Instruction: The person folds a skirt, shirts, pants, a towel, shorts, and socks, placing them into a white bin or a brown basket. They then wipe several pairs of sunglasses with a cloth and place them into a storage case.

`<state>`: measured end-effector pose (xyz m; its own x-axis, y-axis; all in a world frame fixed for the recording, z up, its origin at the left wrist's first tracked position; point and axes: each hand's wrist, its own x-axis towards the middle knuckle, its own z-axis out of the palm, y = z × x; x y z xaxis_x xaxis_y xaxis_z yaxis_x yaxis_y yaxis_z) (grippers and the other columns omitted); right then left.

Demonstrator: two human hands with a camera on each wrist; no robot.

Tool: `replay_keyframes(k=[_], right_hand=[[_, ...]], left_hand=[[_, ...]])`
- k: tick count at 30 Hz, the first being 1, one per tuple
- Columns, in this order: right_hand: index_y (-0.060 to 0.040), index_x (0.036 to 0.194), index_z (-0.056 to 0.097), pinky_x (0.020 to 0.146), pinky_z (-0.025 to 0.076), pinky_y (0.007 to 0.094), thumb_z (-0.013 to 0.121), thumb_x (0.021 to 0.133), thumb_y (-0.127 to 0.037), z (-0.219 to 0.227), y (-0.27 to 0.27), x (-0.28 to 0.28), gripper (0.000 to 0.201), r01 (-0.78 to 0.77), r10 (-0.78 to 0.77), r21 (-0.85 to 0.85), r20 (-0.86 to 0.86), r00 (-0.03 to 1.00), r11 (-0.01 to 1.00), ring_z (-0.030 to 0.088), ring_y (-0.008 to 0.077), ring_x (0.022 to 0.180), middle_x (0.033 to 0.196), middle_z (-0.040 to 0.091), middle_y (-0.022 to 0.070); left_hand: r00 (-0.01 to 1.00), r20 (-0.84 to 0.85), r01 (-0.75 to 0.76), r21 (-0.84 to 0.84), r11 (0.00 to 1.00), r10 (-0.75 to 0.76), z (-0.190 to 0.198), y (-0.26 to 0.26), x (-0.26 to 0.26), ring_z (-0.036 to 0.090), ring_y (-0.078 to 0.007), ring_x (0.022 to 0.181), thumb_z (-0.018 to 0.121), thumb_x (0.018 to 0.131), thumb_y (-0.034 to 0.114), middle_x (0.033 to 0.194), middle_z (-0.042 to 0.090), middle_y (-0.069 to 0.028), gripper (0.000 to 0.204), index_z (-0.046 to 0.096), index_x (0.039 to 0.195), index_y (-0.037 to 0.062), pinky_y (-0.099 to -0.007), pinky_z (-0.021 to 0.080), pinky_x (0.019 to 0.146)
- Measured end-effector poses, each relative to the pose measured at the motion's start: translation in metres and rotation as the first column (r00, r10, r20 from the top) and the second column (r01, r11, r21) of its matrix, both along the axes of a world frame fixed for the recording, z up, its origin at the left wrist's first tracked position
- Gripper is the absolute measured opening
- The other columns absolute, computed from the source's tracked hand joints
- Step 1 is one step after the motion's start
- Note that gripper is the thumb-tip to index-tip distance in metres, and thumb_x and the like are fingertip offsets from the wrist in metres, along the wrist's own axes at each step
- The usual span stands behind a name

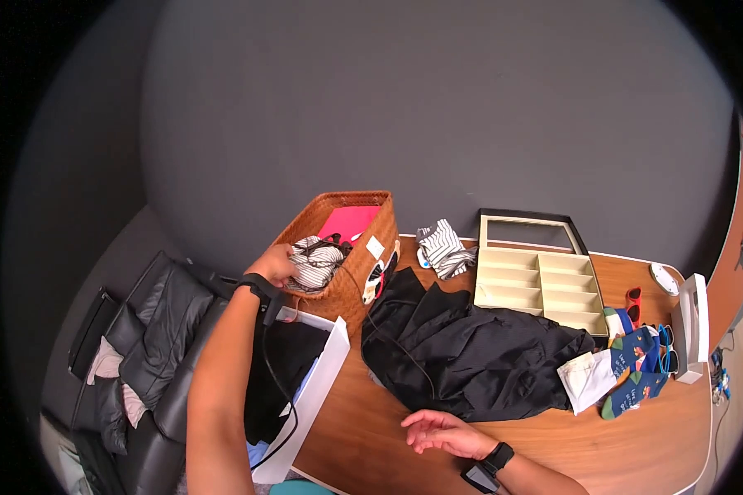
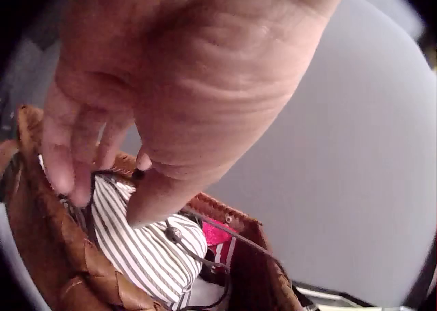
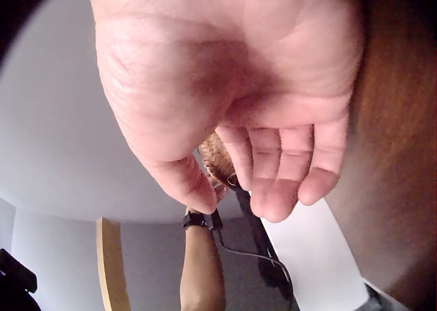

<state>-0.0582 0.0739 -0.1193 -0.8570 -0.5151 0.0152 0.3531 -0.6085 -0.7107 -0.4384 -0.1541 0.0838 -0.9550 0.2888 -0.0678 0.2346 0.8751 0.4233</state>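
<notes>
My left hand (image 1: 275,265) is at the near left rim of a woven brown basket (image 1: 305,221). Its thumb and fingers lie on either side of a black-and-white striped cloth bundle (image 2: 140,246), which has a dark cord with a small toggle (image 2: 174,234) and sits inside the basket. In the left wrist view the thumb tip presses on the stripes, while the other fingertips are by the basket's edge. Close above the wooden table (image 1: 351,429), my right hand (image 1: 446,435) holds nothing, its fingers loosely bent, just in front of a heap of black cloth (image 1: 487,363).
Pink cloth (image 1: 348,221) lies deeper in the basket. Beside it stands a white box (image 1: 326,355) with dark clothing. A cream compartment case (image 1: 504,276), striped cloth (image 1: 444,247), patterned socks (image 1: 642,388), sunglasses (image 1: 633,304) and a white frame (image 1: 692,330) are on the table. A black couch (image 1: 169,330) is left.
</notes>
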Motion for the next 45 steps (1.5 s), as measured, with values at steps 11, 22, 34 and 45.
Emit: replay_keyframes(k=[11, 22, 34, 45], right_hand=[[-0.0025, 0.129, 0.051, 0.083, 0.049, 0.0261, 0.059, 0.092, -0.005, 0.003, -0.002, 0.001, 0.038, -0.021, 0.022, 0.132, -0.006, 1.000, 0.991, 0.060, 0.0124, 0.090, 0.105, 0.062, 0.0064], [-0.0054, 0.129, 0.051, 0.081, 0.048, 0.0249, 0.060, 0.095, -0.016, 0.005, -0.004, 0.001, 0.037, 0.002, 0.005, 0.163, -0.040, 0.999, 0.987, 0.059, 0.0106, 0.089, 0.103, 0.062, 0.0044], [-0.0042, 0.124, 0.052, 0.075, 0.048, 0.0232, 0.058, 0.094, -0.013, -0.004, -0.013, -0.001, 0.031, 0.018, 0.002, 0.190, -0.102, 0.995, 0.982, 0.057, 0.0087, 0.082, 0.098, 0.059, 0.0025], [-0.0065, 0.122, 0.055, 0.078, 0.051, 0.0249, 0.056, 0.090, -0.001, 0.037, 0.085, 0.051, 0.032, 0.544, -0.388, 0.566, -0.381, 0.839, 0.619, 0.060, 0.0108, 0.088, 0.099, 0.061, 0.0027]], left_hand=[[0.515, 0.000, 0.821, -0.286, 0.494, -0.857, -0.071, 0.093, 0.108, 0.060, -0.0358, 0.103, 0.065, 0.078, 0.009, 0.109, 0.061, -0.0170, 0.039, 0.059, 0.116, 0.0071, -0.0436, 0.049, 0.089], [0.790, 0.175, 0.403, 0.573, 0.713, -0.588, 0.026, 0.085, 0.065, 0.062, -0.0095, 0.067, 0.055, 0.097, 0.023, 0.081, 0.064, -0.0020, 0.019, 0.063, 0.099, 0.0058, -0.0242, 0.053, 0.061], [0.834, -0.197, 0.552, 0.275, 0.788, -0.515, -0.024, 0.058, 0.113, 0.063, -0.0209, 0.074, 0.064, 0.078, 0.005, 0.075, 0.063, -0.0100, 0.026, 0.062, 0.104, 0.0012, -0.0317, 0.050, 0.067], [0.698, -0.191, 0.692, -0.070, 0.719, -0.690, -0.156, 0.123, 0.188, 0.055, -0.0368, 0.111, 0.068, 0.082, 0.017, 0.115, 0.060, -0.0184, 0.039, 0.060, 0.117, 0.0015, -0.0446, 0.045, 0.095]])
